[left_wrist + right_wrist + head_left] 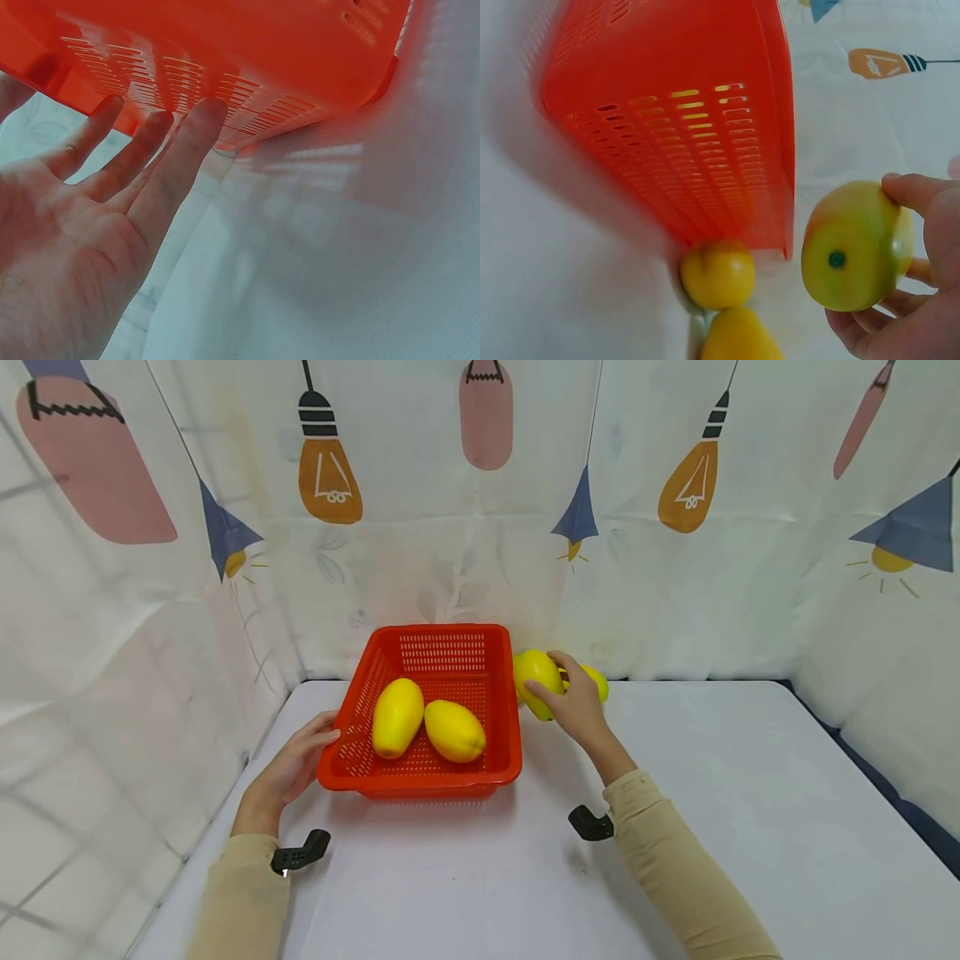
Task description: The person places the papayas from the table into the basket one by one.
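Head view: the right hand (579,700) grips a yellow fruit (537,673) just beside the basket (420,782), to its right; the left hand (294,760), fingers extended, touches the basket's left side.

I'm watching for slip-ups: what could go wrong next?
The held yellow fruit looks smooth and might slip from the right hand. Two loose yellow fruits lie together beside the red basket; a bump might roll one away. The left hand touches the basket's side, so a push might shift it.
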Demonstrator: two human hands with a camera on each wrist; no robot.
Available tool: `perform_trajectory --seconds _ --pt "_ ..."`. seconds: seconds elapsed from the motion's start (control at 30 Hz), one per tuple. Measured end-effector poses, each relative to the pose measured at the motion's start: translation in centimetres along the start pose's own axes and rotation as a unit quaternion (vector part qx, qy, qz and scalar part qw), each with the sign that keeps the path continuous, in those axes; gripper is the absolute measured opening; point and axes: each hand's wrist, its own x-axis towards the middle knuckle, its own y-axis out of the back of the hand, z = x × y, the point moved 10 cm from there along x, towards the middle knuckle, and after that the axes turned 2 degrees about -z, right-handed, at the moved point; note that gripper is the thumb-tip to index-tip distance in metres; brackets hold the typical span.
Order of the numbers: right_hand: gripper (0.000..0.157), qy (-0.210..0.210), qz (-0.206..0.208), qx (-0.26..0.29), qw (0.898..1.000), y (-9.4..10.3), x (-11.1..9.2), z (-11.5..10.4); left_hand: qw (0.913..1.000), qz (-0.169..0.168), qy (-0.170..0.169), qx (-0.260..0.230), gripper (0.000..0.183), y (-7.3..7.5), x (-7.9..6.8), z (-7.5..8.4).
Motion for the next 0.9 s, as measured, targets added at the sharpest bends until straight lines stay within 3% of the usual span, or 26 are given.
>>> perform_trajectory --seconds 0.9 --pt "0.065 0.021 -0.035 0.013 0.999 -2.0 -0.8 -2.2 0.9999 0.004 0.008 0.007 0.037 0.0 0.0 -0.1"
